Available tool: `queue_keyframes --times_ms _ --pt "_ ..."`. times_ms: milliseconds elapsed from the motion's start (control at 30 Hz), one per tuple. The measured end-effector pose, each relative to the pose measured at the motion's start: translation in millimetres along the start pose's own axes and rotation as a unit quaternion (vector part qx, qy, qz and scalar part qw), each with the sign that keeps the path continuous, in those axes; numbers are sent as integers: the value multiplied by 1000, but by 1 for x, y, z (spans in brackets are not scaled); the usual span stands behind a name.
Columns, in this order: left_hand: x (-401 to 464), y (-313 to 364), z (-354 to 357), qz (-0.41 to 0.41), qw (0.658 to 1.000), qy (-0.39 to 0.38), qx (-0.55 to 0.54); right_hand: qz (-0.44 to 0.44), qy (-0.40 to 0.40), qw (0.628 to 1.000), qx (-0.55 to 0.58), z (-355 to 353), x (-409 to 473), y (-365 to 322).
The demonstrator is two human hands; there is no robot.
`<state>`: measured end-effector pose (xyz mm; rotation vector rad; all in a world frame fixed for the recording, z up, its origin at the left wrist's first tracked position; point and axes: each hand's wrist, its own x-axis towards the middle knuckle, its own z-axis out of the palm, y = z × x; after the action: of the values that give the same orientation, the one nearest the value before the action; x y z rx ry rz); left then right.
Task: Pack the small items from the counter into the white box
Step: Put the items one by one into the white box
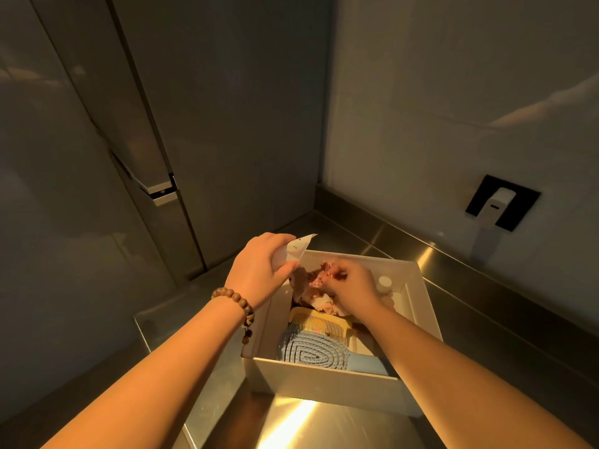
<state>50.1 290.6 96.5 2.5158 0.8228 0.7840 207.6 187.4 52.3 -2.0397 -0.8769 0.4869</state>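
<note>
The white box [327, 382] stands open on the steel counter. Inside lie a blue hairbrush [312, 350], a yellow comb [324, 320], a pink crumpled item [319, 280] and a small round white lid [385, 281]. My left hand [262, 267], with a bead bracelet on its wrist, hovers over the box's far left corner and grips a small white packet [296, 249]. My right hand [351, 288] reaches into the box, fingertips pinched on the pink item. What lies under that hand is hidden.
The steel counter [324, 422] runs to a raised steel ledge [453, 254] along the right wall. A black wall plate with a white fitting [500, 202] sits on that wall. Grey cabinet doors [162, 124] with a metal handle stand behind and to the left.
</note>
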Motion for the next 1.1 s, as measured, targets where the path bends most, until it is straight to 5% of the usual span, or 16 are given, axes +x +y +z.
queue_keyframes --times_ms 167,300,400,533,700,933,1100 --pt "-1 2 5 4 1000 -4 21 25 -83 974 -208 -14 -7 22" --pt "-2 10 9 25 1000 -8 15 25 -25 998 -50 -32 -11 -4" --pt "-4 23 15 51 998 -21 11 107 -86 982 126 -40 -20 -37" --pt "-10 40 23 72 996 -58 -18 48 -76 990 105 -45 -29 -47" --pt "-6 36 24 20 997 -55 -51 77 -102 975 183 -59 -27 -38" --pt "3 26 57 -66 992 -75 -73 125 -24 990 68 -41 -18 -7" --pt "4 15 79 -65 991 -112 -26 189 -74 979 13 -25 -14 19"
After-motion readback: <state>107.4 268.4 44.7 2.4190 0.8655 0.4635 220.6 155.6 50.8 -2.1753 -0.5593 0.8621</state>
